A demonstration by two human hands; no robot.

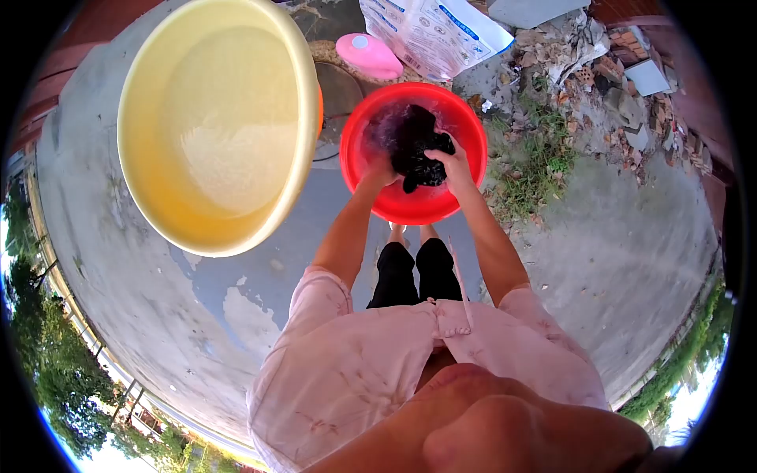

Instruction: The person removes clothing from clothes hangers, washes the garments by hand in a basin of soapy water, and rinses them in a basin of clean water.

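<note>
Outdoor concrete ground [631, 236], paint peeling in patches, fisheye view from above. Far left edge: trees [67, 370]. Then big yellow basin [306, 134], water inside, its right rim near the red one. Risk here: a knock from the left forearm could slop water over that rim onto the ground.

Next, pink plastic item [369, 57] lying just beyond the red basin, beside the packet. Could get splashed or nudged if the basin shifts.

Left hand [380, 170]: wrist over the near-left side of the red basin [426, 214], hand down in cloudy water against the cloth. Fingers are sunk and blurred, so cannot tell whether they grasp anything. Dark cloth [414, 138] sits bunched in the middle of the red basin, partly in the water, one lump poking toward the person. Wet and heavy, I'd judge; if only one side is gripped well, it could slip back and splash the pink shirt [347, 378] or the feet [397, 234] just below the rim.

Printed packet [438, 35] stands behind the basin; splashes could wet it, a bump could tip it.

Right hand [448, 160]: thumb and fingers curled round a wad of the cloth at the basin's right side. Pulling hard that way might drag or tilt the basin.

Farther right: weeds [540, 162], then rubble [623, 87]. Cloth dropped over that side would probably pick up grit.
</note>
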